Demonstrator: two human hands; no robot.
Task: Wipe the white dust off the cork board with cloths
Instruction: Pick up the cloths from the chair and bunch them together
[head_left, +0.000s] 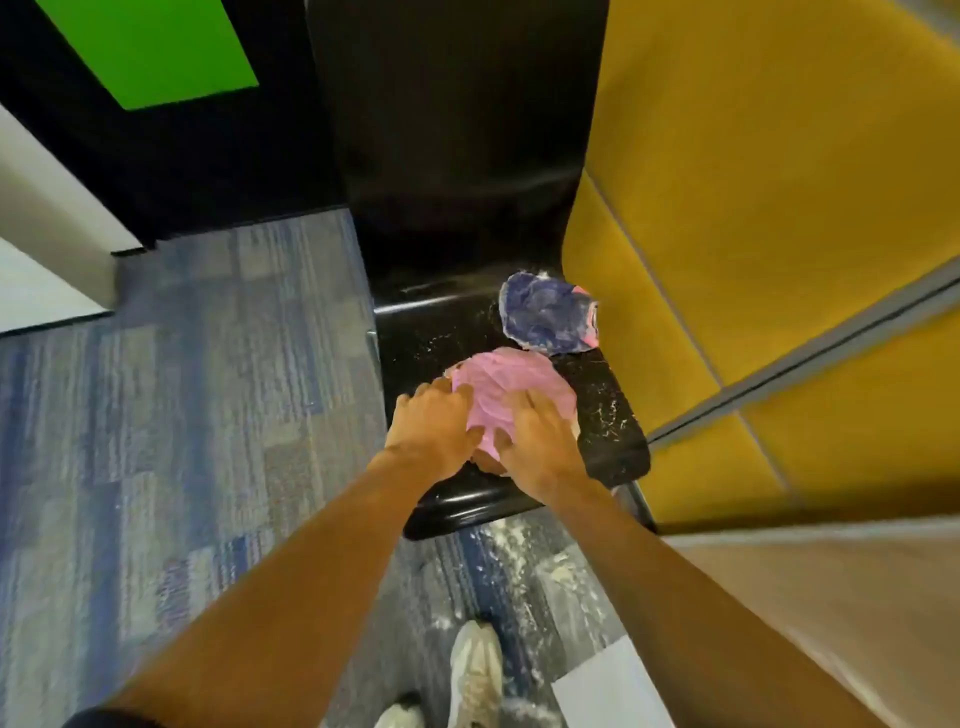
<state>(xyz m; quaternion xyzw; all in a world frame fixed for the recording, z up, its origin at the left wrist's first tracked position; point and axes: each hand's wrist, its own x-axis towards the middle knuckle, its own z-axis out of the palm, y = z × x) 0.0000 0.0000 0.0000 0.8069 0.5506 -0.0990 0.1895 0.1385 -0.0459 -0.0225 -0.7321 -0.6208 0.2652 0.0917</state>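
Observation:
A pink cloth (511, 384) lies spread on the black chair seat (441, 332), which is speckled with white dust. Both my hands are on it. My left hand (434, 423) rests at the cloth's left edge, and my right hand (540, 439) presses flat on its near right part with the fingers spread. A small tan piece, possibly the cork board (490, 464), peeks out from under the cloth between my wrists; most of it is hidden. A dusty blue cloth (545, 317) lies crumpled at the back right of the seat.
The chair's black backrest (452, 119) rises behind the seat. A yellow padded wall (753, 182) stands close on the right, above a pale wooden surface (831, 613). White dust lies on the blue carpet (182, 389) by my shoes (475, 670).

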